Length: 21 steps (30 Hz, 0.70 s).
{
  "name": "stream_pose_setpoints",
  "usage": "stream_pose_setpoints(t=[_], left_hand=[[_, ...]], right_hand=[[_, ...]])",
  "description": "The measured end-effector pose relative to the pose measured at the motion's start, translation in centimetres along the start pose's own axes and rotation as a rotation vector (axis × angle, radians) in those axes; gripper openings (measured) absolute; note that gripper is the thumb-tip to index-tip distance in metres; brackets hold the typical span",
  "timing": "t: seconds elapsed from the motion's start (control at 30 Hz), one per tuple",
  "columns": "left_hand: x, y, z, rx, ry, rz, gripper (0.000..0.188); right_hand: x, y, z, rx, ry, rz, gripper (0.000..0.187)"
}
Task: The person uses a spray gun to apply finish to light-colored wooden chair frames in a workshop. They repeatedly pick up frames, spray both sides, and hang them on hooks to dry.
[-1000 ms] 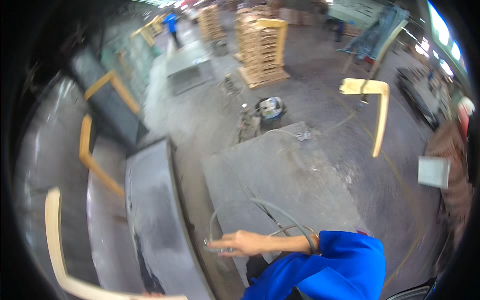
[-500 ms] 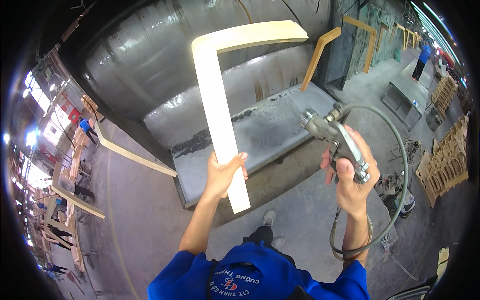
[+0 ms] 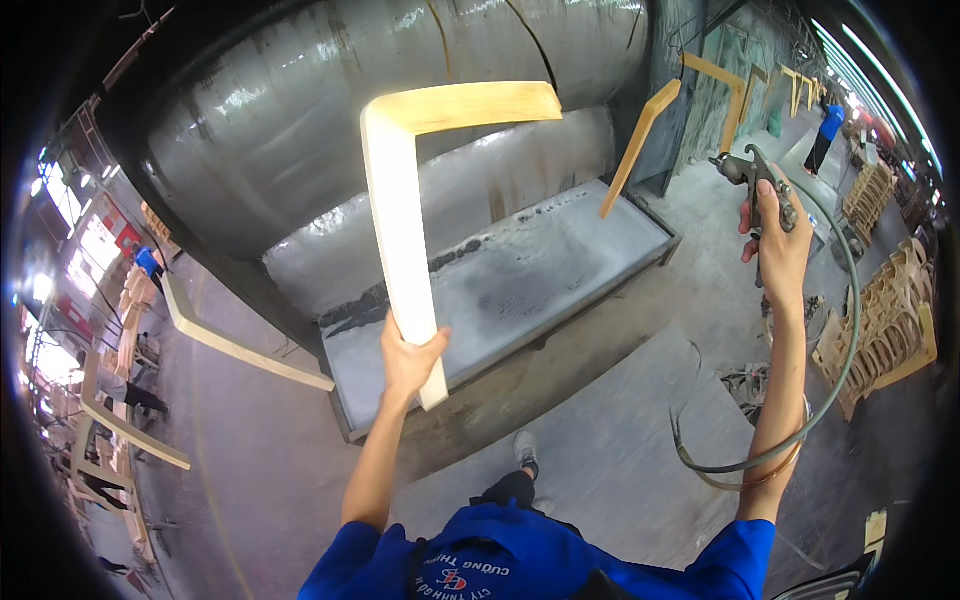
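Observation:
My left hand (image 3: 408, 358) is wrapped round the lower end of a pale L-shaped wooden piece (image 3: 398, 220). The long leg rises from my grip and the short leg runs off to the right at the top. Out to the right, my right hand (image 3: 783, 240) grips a metal spray gun (image 3: 748, 170), its nozzle facing left, toward the wooden piece but well apart from it. A grey-green hose (image 3: 850, 330) runs from the gun and loops down around my right forearm. Whether the trigger is pressed cannot be made out.
Behind the wooden piece stands a metal spray booth with a shallow basin (image 3: 560, 260). More bent wooden pieces hang at left (image 3: 240, 350) and right (image 3: 640, 150). Stacked wooden frames (image 3: 880, 320) stand at right. Two people in blue (image 3: 826, 135) (image 3: 150, 265) are far off.
My right hand has carried the spray gun up and to the right, away from the wooden piece. My left hand and the piece have shifted slightly left, and its top sits lower in view.

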<state>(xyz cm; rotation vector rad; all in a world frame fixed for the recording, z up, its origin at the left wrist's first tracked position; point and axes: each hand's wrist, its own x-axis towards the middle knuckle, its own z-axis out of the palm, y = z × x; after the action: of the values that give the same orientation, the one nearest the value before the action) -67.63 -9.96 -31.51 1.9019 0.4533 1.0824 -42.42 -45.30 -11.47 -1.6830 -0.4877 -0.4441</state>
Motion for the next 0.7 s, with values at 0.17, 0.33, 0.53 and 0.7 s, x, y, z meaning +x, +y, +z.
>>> stream_pose_setpoints(t=[0.17, 0.33, 0.53, 0.7], left_hand=[[8.0, -8.1, -0.3, 0.253, 0.137, 0.087, 0.034], [15.3, -12.9, -2.1, 0.415, 0.190, 0.069, 0.030], [19.3, -16.1, -3.9, 0.423, 0.253, 0.147, 0.027], [21.9, -16.9, -6.0, 0.540, 0.271, 0.232, 0.028]], right_hand=[[2.9, -4.5, 1.1, 0.247, -0.297, 0.004, 0.055], [6.0, -11.3, 3.9, 0.629, -0.779, -0.113, 0.072], [14.7, -13.4, 13.1, -0.141, -0.588, -0.335, 0.040], [22.4, -12.0, 20.7, -0.386, -0.596, -0.509, 0.041]])
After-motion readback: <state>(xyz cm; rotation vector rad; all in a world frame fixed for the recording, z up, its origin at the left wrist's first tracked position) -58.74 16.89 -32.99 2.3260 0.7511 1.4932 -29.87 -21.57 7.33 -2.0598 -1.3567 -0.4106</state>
